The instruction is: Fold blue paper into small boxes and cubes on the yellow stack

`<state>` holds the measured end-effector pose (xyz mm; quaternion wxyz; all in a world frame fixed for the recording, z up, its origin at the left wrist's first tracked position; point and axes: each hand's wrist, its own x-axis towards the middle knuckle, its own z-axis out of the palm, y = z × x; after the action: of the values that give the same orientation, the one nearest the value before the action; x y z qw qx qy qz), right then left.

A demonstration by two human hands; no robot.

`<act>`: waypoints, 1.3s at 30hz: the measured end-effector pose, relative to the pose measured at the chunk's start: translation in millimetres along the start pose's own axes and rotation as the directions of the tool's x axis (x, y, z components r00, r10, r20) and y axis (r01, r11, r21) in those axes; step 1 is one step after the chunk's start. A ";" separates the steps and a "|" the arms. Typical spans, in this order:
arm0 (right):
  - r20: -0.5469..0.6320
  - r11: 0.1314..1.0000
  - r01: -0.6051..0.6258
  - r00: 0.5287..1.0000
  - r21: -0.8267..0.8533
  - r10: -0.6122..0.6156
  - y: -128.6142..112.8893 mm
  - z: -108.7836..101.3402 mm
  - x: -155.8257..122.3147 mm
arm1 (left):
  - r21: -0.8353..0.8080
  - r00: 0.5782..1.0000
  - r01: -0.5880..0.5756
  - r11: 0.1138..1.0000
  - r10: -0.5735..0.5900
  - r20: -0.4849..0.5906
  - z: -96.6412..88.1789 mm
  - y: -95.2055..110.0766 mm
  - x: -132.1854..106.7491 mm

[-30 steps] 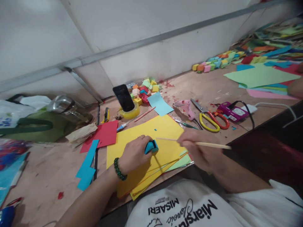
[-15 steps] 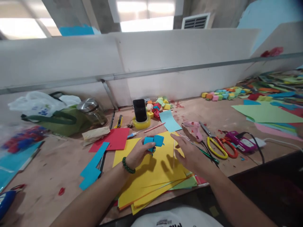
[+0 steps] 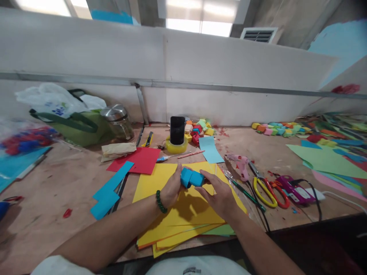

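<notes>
A small blue folded-paper piece [image 3: 192, 178], made of two joined box-like parts, is held above the yellow paper sheets [image 3: 197, 214]. My left hand [image 3: 172, 187], with a green bead bracelet [image 3: 161, 202] at its wrist, is closed on the left part. On the right part, my right hand [image 3: 216, 191] pinches with thumb and forefinger. The undersides of the piece are hidden by my fingers. Beneath both hands, the yellow sheets lie in a loose stack, some green paper showing under them.
At right lie a pink glue gun [image 3: 241, 165], scissors [image 3: 265, 189] and a purple device [image 3: 296, 191] with cables. Behind are a phone [image 3: 177, 130] on a tape roll [image 3: 176, 146] and small paper cubes [image 3: 200, 128]. Blue strips [image 3: 113, 189], red paper [image 3: 140, 162] and a jar [image 3: 118, 124] are left.
My right hand has moved left and closed on the blue piece, having been open and apart from it. The piece has turned in my left hand. The camera view has shifted.
</notes>
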<state>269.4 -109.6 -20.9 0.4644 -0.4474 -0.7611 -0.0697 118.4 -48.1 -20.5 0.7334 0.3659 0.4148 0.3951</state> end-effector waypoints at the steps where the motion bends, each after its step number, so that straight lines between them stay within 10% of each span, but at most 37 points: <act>1: -0.003 1.000 0.000 1.000 -0.007 0.000 -0.9 0.0 -0.4 | -0.009 1.000 -0.013 1.000 0.013 -0.014 0.5 -1.7 0.5; 19: 0.015 0.994 -0.106 0.994 0.023 0.105 -3.5 -1.9 -4.5 | 0.019 0.997 0.074 0.997 -0.074 0.007 12.3 0.1 -10.6; 39: 0.150 0.910 -0.372 0.925 0.184 0.348 -0.3 -2.9 -0.6 | 0.047 0.986 -0.168 0.985 0.167 0.016 5.9 -6.9 -13.6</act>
<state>271.2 -111.6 -19.6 0.4696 -0.5320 -0.6938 0.1232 121.0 -64.3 -19.8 0.6910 0.4197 0.3875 0.4430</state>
